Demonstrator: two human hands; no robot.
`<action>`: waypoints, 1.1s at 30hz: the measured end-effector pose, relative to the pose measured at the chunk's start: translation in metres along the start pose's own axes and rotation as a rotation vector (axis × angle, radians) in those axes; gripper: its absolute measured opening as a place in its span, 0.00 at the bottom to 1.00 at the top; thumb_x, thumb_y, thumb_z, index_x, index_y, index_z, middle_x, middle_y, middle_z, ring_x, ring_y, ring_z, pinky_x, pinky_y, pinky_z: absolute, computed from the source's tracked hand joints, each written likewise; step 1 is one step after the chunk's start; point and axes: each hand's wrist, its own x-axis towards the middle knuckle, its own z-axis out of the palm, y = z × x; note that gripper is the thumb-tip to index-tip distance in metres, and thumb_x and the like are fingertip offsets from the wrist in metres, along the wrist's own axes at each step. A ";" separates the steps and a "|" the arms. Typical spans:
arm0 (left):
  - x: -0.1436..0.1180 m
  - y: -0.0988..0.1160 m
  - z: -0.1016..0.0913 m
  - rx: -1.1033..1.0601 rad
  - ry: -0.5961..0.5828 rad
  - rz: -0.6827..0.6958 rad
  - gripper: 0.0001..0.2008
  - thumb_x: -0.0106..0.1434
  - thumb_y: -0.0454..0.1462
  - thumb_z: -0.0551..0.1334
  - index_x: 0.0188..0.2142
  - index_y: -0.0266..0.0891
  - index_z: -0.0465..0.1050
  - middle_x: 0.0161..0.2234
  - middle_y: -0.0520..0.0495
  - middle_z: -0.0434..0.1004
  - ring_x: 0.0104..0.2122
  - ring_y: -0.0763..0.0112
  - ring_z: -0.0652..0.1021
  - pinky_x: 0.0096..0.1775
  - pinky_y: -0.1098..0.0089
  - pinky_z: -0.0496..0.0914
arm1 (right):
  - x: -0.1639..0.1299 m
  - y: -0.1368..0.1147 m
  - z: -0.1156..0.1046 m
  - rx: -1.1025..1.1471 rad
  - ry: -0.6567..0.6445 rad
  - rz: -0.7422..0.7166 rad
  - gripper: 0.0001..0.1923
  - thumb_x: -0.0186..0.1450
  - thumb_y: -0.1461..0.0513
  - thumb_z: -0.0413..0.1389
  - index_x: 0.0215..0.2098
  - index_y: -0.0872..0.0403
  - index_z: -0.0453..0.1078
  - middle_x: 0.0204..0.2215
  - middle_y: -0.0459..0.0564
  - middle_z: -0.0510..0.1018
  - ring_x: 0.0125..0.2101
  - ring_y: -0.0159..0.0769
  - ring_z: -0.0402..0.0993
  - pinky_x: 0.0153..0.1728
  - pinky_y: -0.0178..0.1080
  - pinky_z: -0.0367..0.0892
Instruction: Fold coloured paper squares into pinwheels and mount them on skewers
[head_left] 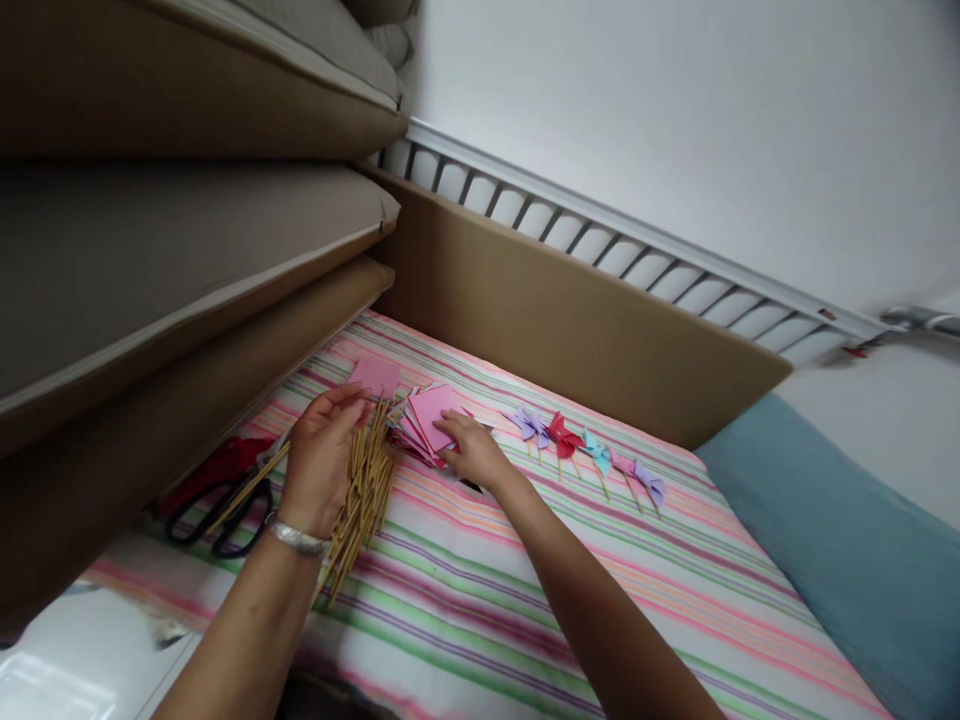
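My right hand (474, 448) is at the right edge of a loose stack of pink and other coloured paper squares (422, 420), its thumb and fingers gripping the pink paper on top. Curled but with its fingers apart, my left hand (324, 462) hovers over a pile of thin wooden sticks (367, 480). I see nothing clearly held in it. A separate pink paper square (376, 374) lies beyond its fingertips. Left of that wrist are dark-handled scissors (229, 518) and a red item (225, 465), partly hidden.
Paper pinwheels on sticks (564, 436) lie in a row to the right on the striped cloth (525, 570). Stacked cushions (187, 260) rise at the left. A brown board (555, 300) stands behind, before a white radiator (600, 240). A blue-green padded surface (817, 530) borders the right.
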 end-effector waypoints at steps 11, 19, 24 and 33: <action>0.000 -0.002 0.001 -0.028 0.005 -0.053 0.15 0.43 0.36 0.69 0.33 0.36 0.73 0.33 0.48 0.76 0.32 0.71 0.75 0.40 0.68 0.67 | 0.008 0.001 -0.011 0.049 -0.025 -0.019 0.19 0.59 0.62 0.57 0.49 0.54 0.71 0.52 0.55 0.72 0.53 0.42 0.67 0.54 0.42 0.60; -0.002 -0.008 0.004 -0.012 -0.047 -0.098 0.15 0.43 0.37 0.69 0.33 0.36 0.73 0.32 0.49 0.77 0.31 0.73 0.75 0.39 0.69 0.67 | 0.007 0.006 -0.002 0.152 0.139 0.034 0.19 0.59 0.71 0.49 0.46 0.53 0.72 0.44 0.50 0.78 0.46 0.37 0.73 0.50 0.39 0.64; -0.006 -0.017 0.005 -0.005 -0.122 -0.183 0.14 0.46 0.36 0.69 0.34 0.35 0.74 0.32 0.47 0.79 0.33 0.72 0.77 0.41 0.70 0.68 | 0.009 0.017 0.012 0.263 0.359 0.070 0.13 0.61 0.67 0.50 0.35 0.51 0.76 0.40 0.48 0.80 0.43 0.36 0.75 0.49 0.42 0.67; -0.024 -0.048 0.023 -0.137 -0.342 -0.591 0.13 0.55 0.41 0.65 0.36 0.32 0.75 0.39 0.37 0.79 0.39 0.63 0.78 0.45 0.64 0.69 | -0.025 -0.007 -0.019 0.234 0.861 0.075 0.15 0.63 0.67 0.48 0.42 0.50 0.74 0.51 0.53 0.72 0.53 0.38 0.66 0.54 0.48 0.61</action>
